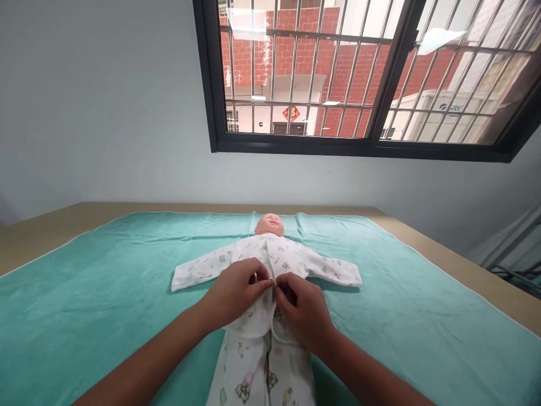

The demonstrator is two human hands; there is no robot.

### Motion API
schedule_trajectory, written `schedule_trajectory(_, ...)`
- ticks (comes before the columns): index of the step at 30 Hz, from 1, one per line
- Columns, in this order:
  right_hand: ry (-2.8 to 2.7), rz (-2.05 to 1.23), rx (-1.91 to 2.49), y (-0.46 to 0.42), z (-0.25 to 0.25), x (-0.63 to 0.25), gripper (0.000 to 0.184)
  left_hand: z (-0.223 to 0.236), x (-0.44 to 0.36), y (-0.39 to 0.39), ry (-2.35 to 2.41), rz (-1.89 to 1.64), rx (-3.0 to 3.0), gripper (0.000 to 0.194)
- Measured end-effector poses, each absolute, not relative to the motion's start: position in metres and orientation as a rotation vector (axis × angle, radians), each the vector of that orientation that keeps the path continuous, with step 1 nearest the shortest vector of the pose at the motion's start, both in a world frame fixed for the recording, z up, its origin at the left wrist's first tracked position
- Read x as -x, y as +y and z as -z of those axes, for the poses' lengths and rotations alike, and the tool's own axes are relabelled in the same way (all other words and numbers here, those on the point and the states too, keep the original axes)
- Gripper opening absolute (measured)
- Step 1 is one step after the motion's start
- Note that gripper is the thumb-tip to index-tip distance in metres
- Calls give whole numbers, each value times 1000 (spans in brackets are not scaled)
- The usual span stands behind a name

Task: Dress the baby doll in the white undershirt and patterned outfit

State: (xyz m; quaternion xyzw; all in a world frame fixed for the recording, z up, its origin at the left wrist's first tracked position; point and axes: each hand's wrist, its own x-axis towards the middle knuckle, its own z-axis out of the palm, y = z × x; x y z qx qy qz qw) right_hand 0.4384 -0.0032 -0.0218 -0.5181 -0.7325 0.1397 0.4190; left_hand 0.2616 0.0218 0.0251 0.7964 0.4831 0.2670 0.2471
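A baby doll [270, 224] lies on its back, head away from me, dressed in a white printed baby jacket [249, 251] with its sleeves spread to both sides. White patterned trousers [243, 372] cover its legs. At the jacket's front opening, my left hand [243, 287] pinches the left edge between thumb and finger. Close against it, my right hand [302, 307] pinches the right edge. The fingertips of both hands nearly touch at the middle of the chest. Whatever fastener is between them is hidden by the fingers.
A green cloth [105, 299] with a pale edge covers most of the wooden table [426, 248]. Behind the table stands a grey wall [105, 113] with a black-framed, barred window [296, 144]. Dark metal bars [518, 270] show beyond the table at right.
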Motion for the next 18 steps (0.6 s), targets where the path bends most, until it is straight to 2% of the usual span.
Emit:
schedule_trajectory(10, -1514, -660, 1147, -4, 32, -436, 13, -19, -269, 19, 1192, -927, -1935, 19)
schedule_trajectory(18, -1528, -584, 1094, -7, 31, -434, 12, -7, -271, 23, 1079, -874, -1665, 26)
